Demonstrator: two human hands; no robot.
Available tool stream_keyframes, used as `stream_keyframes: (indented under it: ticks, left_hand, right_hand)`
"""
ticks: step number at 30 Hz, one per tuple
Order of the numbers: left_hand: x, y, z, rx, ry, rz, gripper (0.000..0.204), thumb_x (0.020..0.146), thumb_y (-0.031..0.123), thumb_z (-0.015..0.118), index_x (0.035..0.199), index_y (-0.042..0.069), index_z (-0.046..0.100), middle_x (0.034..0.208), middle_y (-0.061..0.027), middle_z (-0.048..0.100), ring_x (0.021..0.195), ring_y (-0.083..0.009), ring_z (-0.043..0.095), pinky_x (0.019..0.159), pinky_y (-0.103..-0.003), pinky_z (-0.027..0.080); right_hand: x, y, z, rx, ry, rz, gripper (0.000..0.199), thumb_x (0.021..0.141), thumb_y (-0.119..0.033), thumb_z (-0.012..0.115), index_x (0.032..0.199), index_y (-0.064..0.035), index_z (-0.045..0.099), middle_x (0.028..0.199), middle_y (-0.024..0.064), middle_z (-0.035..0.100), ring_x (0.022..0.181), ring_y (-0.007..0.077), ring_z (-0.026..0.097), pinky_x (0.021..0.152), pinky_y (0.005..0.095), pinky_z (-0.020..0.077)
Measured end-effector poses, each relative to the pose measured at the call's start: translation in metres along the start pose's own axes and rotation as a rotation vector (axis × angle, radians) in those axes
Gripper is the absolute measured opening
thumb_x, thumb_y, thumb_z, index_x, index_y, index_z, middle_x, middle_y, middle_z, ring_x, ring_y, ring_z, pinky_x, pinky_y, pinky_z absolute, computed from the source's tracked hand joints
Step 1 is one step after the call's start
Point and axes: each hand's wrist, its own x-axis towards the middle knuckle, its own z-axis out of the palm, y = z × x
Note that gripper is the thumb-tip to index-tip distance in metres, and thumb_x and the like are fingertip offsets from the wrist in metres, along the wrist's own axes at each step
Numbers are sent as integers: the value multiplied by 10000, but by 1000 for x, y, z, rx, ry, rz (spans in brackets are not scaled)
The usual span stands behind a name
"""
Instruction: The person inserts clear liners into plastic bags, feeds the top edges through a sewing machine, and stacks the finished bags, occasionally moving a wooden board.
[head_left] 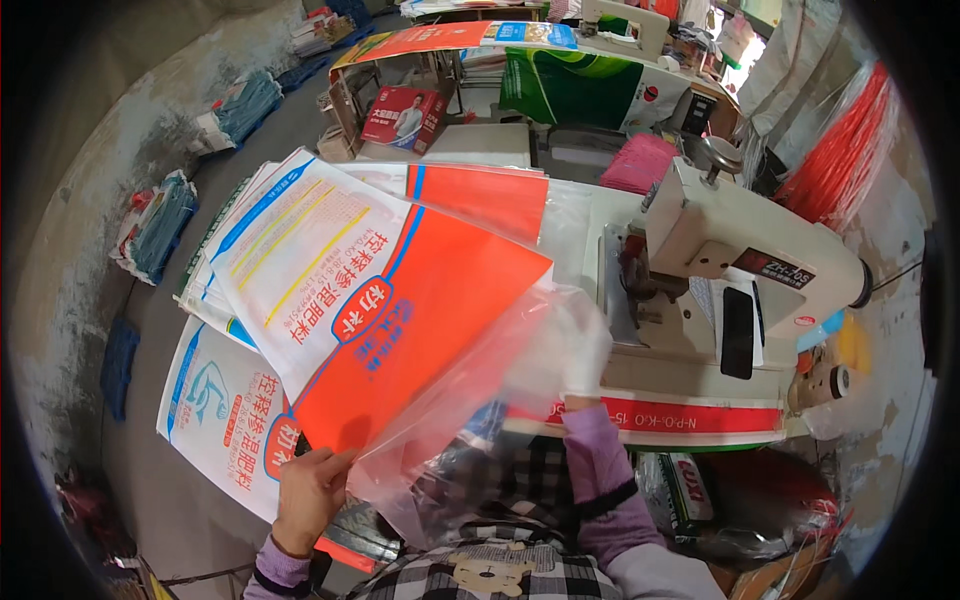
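My left hand (pixel 312 490) pinches the near corner of an orange and white printed sack (pixel 440 300). The sack lies slantwise over more printed sacks (pixel 215 410). A clear plastic liner (pixel 470 385) shows along its near right edge and is partly raised. In a white glove, my right hand (pixel 585 350) is at the far right end of the liner, beside the sewing machine (pixel 690 220). Motion blurs that hand and its fingers, so its grip on the film is unclear.
A dark phone (pixel 737 333) rests on the machine bed. Red strands (pixel 840 150) hang at the right wall, and a pink stack (pixel 640 163) sits behind the machine. Further back is a red box (pixel 400 118). Tied bundles (pixel 160 228) line the left wall.
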Motion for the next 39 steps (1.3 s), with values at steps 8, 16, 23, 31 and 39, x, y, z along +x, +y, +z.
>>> stream_keyframes:
  ticks: [8, 16, 23, 31, 39]
  left_hand:
    - [-7, 1, 36, -182, 366, -244, 143, 733, 7, 712, 790, -15, 582, 640, -152, 546, 548, -309, 561, 523, -372, 439]
    - [-25, -18, 62, -189, 336, -184, 169, 707, -14, 731, 845, 31, 645, 601, -125, 545, 515, -256, 568, 471, -328, 412]
    - [-79, -66, 98, -226, 433, -186, 207, 852, -23, 610, 1029, 32, 702, 1032, -101, 652, 916, -213, 608, 810, -292, 486]
    - [254, -114, -85, -588, 988, 195, 260, 956, 137, 497, 1182, 27, 564, 1041, -65, 609, 954, -173, 577, 872, -331, 473]
    - [411, 113, 83, -98, 83, 959, 301, 773, 93, 586, 1060, 101, 677, 984, -134, 652, 882, -338, 636, 757, -408, 512]
  right_hand:
    - [-16, -57, -5, -592, 65, -824, 280, 790, -24, 669, 1069, 2, 668, 996, 92, 678, 1042, 278, 613, 929, 362, 466]
    - [27, -10, -17, -406, -458, -270, 168, 819, -105, 607, 946, -26, 684, 868, 138, 659, 763, 305, 651, 678, 354, 514]
    - [28, -56, 13, -608, -535, -932, 233, 741, -221, 696, 877, -57, 603, 1025, 102, 613, 955, 263, 610, 747, 358, 519]
    - [-131, -94, 58, -403, -922, -1166, 242, 747, -135, 579, 965, -46, 634, 751, 72, 589, 677, 213, 629, 553, 366, 503]
    - [-119, 3, -132, 79, -13, 327, 220, 852, -84, 577, 1026, 12, 669, 731, -63, 568, 541, 22, 435, 474, 199, 312]
